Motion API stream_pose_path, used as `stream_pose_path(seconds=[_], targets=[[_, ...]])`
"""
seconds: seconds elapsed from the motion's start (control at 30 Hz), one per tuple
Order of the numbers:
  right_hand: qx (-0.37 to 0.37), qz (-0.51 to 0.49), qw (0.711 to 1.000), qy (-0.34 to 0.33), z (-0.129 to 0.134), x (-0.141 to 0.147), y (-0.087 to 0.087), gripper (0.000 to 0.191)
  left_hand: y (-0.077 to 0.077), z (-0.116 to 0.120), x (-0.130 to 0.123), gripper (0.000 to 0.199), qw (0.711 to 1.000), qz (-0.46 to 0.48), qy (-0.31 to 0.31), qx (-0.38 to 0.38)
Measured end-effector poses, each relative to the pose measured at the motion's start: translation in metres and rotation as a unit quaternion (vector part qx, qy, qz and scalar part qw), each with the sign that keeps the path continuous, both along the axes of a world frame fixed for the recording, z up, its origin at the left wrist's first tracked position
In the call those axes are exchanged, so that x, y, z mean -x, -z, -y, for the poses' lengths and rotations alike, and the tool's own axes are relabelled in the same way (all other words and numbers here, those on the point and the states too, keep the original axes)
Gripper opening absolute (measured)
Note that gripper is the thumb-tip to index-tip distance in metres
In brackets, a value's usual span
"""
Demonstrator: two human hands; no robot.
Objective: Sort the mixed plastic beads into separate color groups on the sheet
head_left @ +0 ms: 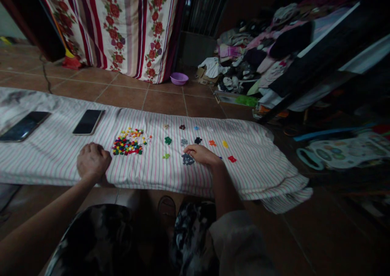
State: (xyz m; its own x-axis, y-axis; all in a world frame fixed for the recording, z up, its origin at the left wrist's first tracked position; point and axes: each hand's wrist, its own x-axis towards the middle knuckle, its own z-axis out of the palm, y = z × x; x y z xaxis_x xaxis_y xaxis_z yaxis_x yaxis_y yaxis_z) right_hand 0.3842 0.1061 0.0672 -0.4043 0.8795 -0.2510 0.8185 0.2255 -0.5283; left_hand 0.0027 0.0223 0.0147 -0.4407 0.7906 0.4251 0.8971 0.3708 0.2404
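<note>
My right hand point(199, 154) is closed in a pinch just above a pile of dark grey beads point(188, 159). Anything between its fingertips is too small to make out. Beside the mixed pile of small coloured beads point(128, 143), my left hand point(93, 161) rests curled on the striped cloth point(137, 174), its palm hidden. Around my right hand lie little sorted heaps: dark green beads point(167, 140), light grey beads point(184, 142), black beads point(198, 140), orange beads point(212, 143), yellow beads point(225, 144), red beads point(232, 159) and lime green beads point(166, 156).
Two phones, a nearer-left one point(24, 126) and another point(88, 122), lie left of the beads. Brown beads point(182, 127) and blue beads point(196, 128) form a back row. Beyond stand a floral curtain point(128, 28), a purple basin point(179, 78) and heaped clothes point(243, 52).
</note>
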Motion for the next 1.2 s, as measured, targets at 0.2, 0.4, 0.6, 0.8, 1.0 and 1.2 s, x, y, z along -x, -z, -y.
stream_pose_path(seconds=[0.2,0.4,0.6,0.8,1.0,1.2], targets=[[-0.067,-0.008,0.997,0.025,-0.002,0.005,-0.007,0.031,0.0,-0.002,-0.002,0.021,1.0,-0.022,-0.019,0.008],[-0.145,-0.082,0.986,0.002,-0.008,0.055,-0.016,0.026,0.003,-0.003,0.0,0.017,0.999,-0.038,-0.004,-0.005],[-0.183,-0.126,0.971,-0.085,-0.009,0.141,-0.012,0.023,0.003,-0.003,-0.001,0.018,1.0,-0.014,-0.008,-0.012],[-0.174,-0.071,0.973,-0.134,-0.006,0.201,0.0,0.027,0.004,-0.004,-0.001,0.022,1.0,0.006,-0.008,-0.017],[-0.187,-0.027,0.974,-0.128,-0.009,0.228,0.017,0.037,0.008,-0.005,-0.001,0.025,1.0,0.015,-0.011,-0.01],[-0.181,0.004,0.976,-0.122,-0.011,0.237,0.024,0.042,0.009,-0.005,-0.001,0.028,1.0,0.019,-0.012,-0.017]])
